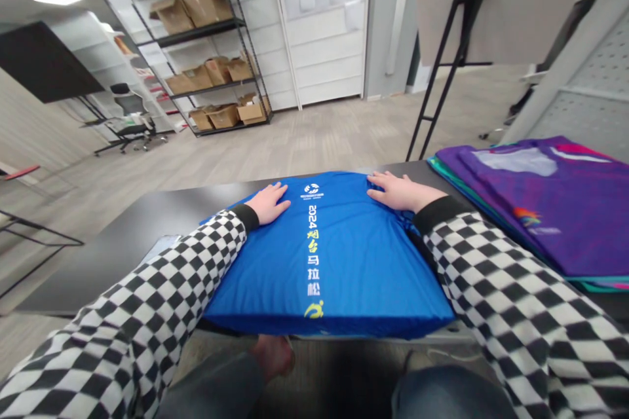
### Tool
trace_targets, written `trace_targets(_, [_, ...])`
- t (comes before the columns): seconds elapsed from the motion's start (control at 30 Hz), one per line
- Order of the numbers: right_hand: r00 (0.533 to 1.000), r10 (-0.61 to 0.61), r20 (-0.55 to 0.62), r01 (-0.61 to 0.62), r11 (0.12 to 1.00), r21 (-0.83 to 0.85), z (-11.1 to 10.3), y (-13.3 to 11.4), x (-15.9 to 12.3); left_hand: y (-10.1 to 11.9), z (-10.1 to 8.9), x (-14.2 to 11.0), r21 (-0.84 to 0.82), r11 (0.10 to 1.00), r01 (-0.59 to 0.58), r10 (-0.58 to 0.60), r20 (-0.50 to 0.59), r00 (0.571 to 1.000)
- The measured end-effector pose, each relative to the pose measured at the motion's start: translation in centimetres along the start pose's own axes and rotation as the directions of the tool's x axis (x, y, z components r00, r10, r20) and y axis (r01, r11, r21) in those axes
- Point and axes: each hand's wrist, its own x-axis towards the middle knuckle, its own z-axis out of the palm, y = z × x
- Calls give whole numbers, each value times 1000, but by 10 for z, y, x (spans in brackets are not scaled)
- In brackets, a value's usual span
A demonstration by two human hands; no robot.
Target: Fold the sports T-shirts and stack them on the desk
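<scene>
A blue shirt (363, 255) with white and yellow printing down its middle lies spread on the dark table, its lower edge hanging over the near side. My left hand (268, 203) rests on the shirt's far left part, fingers stretched out and slightly apart. On the far right part lies my right hand (393, 191), palm down with fingers extended. Some fabric is bunched beneath my right wrist. Both hands touch the cloth, and neither grips anything that I can see.
Folded purple and green shirts (555, 209) are stacked on the table's right. A pale flat item (162, 245) lies by my left forearm. The dark table (118, 229) extends left. Beyond are a black easel stand (447, 72) and a shelf (206, 33) with cardboard boxes.
</scene>
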Motion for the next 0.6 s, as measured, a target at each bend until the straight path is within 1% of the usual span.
trace_targets(0.07, [1000,-8,25,8,1000,9,1,2,0,-5,8,7,24,998,50,-52,55,997])
trace_targets(0.13, [1000,-14,22,14,1000,9,1,5,1,-14,9,12,29,998,50,-53,94,994])
trace_targets(0.23, [1000,8,1,-8,1000,19,0,10,5,-25,1,19,22,1000,22,-25,131,991])
trace_targets(0.3, [1000,14,-2,-14,1000,28,0,11,7,-25,-8,26,30,1000,7,-11,139,990])
trace_targets(0.33, [1000,14,-2,-14,999,31,0,11,7,-21,-12,30,40,999,6,-12,139,990])
trace_targets(0.4, [1000,17,-6,-17,999,39,-2,8,5,-4,-20,39,75,997,21,-29,116,993])
trace_targets(0.47, [999,34,-35,-32,998,45,-4,5,3,24,-24,48,102,995,14,-20,61,998])
trace_targets(0.53, [993,59,-105,-56,998,31,-8,6,2,61,-21,56,95,994,-49,51,-16,999])
trace_targets(0.6, [975,68,-210,-72,997,-8,-15,13,-1,100,-12,62,77,983,-167,172,-74,982])
